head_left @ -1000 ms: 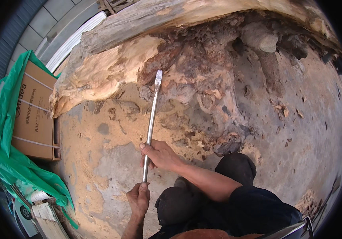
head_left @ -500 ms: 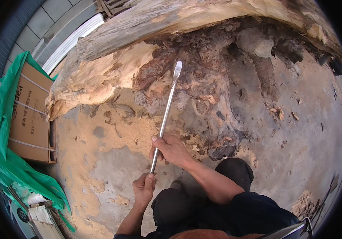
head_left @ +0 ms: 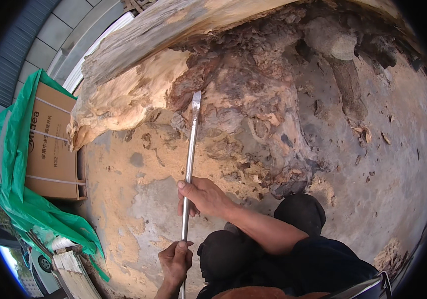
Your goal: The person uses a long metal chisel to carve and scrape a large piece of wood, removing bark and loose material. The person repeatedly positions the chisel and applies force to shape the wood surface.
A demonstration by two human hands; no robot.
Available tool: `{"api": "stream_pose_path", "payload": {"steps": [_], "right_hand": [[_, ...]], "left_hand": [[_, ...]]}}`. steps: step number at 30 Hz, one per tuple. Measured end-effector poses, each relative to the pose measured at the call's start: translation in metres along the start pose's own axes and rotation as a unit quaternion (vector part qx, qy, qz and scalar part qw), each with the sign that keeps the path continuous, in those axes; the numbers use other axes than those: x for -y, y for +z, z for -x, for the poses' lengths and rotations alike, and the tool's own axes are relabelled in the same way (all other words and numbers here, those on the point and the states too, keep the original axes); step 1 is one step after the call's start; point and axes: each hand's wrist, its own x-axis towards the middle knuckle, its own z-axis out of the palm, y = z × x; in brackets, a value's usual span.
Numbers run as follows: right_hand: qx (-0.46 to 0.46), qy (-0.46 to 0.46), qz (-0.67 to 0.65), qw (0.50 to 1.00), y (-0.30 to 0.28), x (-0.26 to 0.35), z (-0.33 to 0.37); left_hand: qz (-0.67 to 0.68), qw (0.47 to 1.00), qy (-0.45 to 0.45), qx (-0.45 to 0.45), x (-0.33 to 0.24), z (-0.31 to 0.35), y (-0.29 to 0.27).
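I hold a long steel bar with a flat chisel tip (head_left: 189, 159) in both hands. My right hand (head_left: 202, 195) grips the shaft about halfway up. My left hand (head_left: 174, 259) is closed around its lower end near the picture's bottom edge. The flat tip rests against a huge weathered log (head_left: 138, 94), right where pale bare wood meets dark, rotten, crumbly wood (head_left: 243, 99). The bar stands nearly upright in the view.
Wood chips and pale sawdust litter the concrete ground (head_left: 123, 199). A cardboard box (head_left: 49, 144) under a green tarp (head_left: 4, 169) stands at the left. My dark-clad knees (head_left: 300, 212) are below the log. Loose bark pieces (head_left: 363, 132) lie at the right.
The bar's tip pushed up and to the right into the dark wood half a second ago. It has since drawn back to the edge of the pale wood. Both hands kept their grip.
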Motion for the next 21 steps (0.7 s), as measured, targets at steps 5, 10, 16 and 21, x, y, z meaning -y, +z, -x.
{"api": "stream_pose_path", "payload": {"steps": [5, 10, 16, 21], "right_hand": [[-0.027, -0.008, 0.052, 0.998, -0.007, -0.013, -0.004], [-0.044, -0.015, 0.092, 0.995, -0.019, -0.031, -0.019], [-0.082, -0.034, 0.142, 0.986, -0.031, -0.017, -0.027], [-0.095, -0.058, 0.097, 0.989, -0.035, 0.023, -0.018]], "left_hand": [[0.044, 0.999, 0.028, 0.002, 0.028, -0.018, 0.012], [0.060, 0.992, 0.107, -0.024, 0.081, -0.079, 0.028], [0.094, 0.982, 0.162, -0.027, 0.084, -0.111, 0.062], [0.027, 0.973, 0.224, -0.045, 0.033, -0.088, 0.060]]}}
